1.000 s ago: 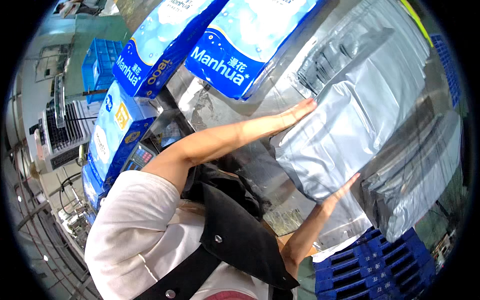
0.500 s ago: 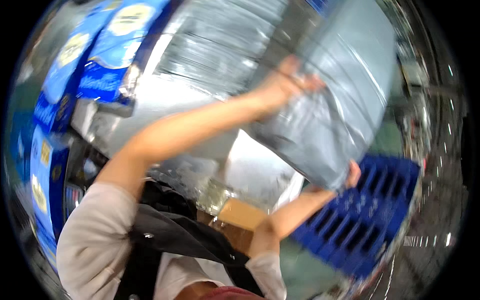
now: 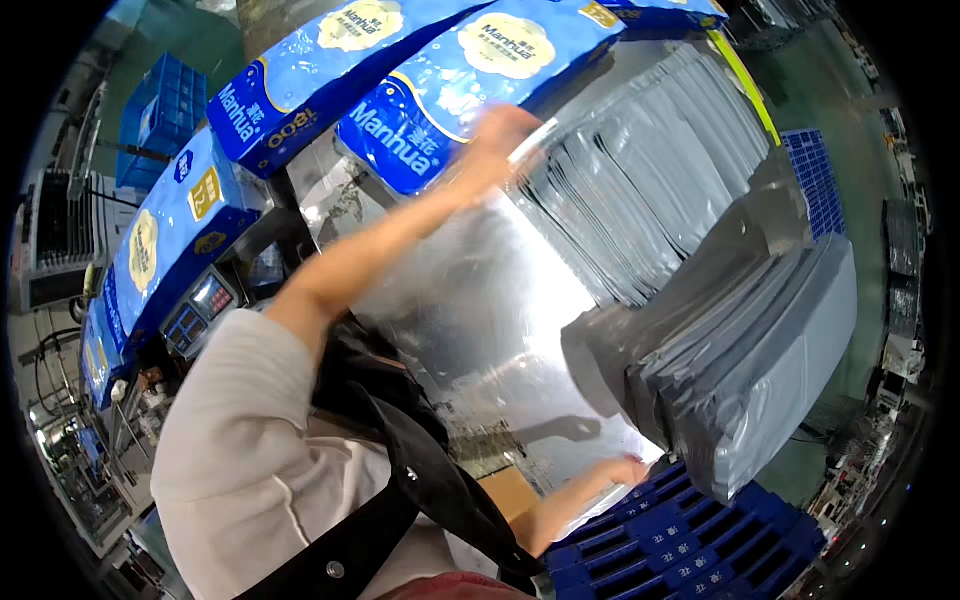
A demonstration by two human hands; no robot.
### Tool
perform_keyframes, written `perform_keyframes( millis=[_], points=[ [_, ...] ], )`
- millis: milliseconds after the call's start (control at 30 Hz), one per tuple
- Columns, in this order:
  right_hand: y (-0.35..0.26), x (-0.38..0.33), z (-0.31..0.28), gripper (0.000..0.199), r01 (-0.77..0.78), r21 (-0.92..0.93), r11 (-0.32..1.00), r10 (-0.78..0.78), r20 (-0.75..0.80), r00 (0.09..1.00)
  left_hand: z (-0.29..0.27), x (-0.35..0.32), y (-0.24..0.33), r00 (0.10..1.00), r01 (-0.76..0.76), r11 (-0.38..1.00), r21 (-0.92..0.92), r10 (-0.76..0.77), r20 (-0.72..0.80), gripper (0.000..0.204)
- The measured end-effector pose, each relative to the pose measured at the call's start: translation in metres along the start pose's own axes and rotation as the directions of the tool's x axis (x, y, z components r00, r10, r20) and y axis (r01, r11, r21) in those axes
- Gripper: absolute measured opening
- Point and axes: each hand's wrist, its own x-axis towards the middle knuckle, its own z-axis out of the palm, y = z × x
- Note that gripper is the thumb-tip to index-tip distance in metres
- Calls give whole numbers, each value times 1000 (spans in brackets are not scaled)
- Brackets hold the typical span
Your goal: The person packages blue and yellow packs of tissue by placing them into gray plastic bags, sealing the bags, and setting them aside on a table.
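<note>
My left hand (image 3: 497, 145), blurred by motion, reaches over the metal table between a blue plastic-wrapped pack (image 3: 400, 135) and the near corner of a wide stack of grey plastic bags (image 3: 640, 170). What it touches, if anything, is smeared. My right hand (image 3: 622, 470) rests at the table's right-hand edge, its fingers partly showing and nothing seen in them. Just beyond it, a second bundle of grey plastic bags (image 3: 760, 370) lies at the right, bent over the table's edge.
Beneath both stacks is the shiny metal table (image 3: 470, 290). More blue packs (image 3: 170, 240) stand at the left, near a small keypad device (image 3: 200, 310). A blue slatted plastic pallet (image 3: 690, 540) lies below the right edge. A blue crate (image 3: 165, 115) sits far left.
Both hands have let go of the grey bag bundle, which now lies at the right. My left hand has moved left toward the blue pack. The view has turned.
</note>
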Motion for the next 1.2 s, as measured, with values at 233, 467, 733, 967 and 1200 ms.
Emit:
perform_keyframes(
  millis=[233, 467, 733, 967, 1200],
  points=[
    [-162, -335, 193, 21, -168, -49, 985, 106, 931, 350, -264, -1, -202, 712, 686, 644, -338, -690, 129, 43],
    [-208, -422, 346, 49, -826, 94, 555, 256, 926, 277, -228, 28, -162, 494, 782, 78, -618, -681, 540, 47],
    [-378, -315, 242, 48, -808, 35, 588, 167, 972, 163, -249, 51, 8, 686, 672, 595, -440, -278, 672, 87],
    [-444, -283, 336, 51, -640, 436, 633, -158, 882, 445, -236, 190, 42, 786, 481, 786, -388, -191, 587, 82],
    [-495, -224, 639, 36, -717, 475, 510, -336, 877, 342, -263, 374, -53, 987, -161, 977, -137, 161, -10, 30]
  ],
)
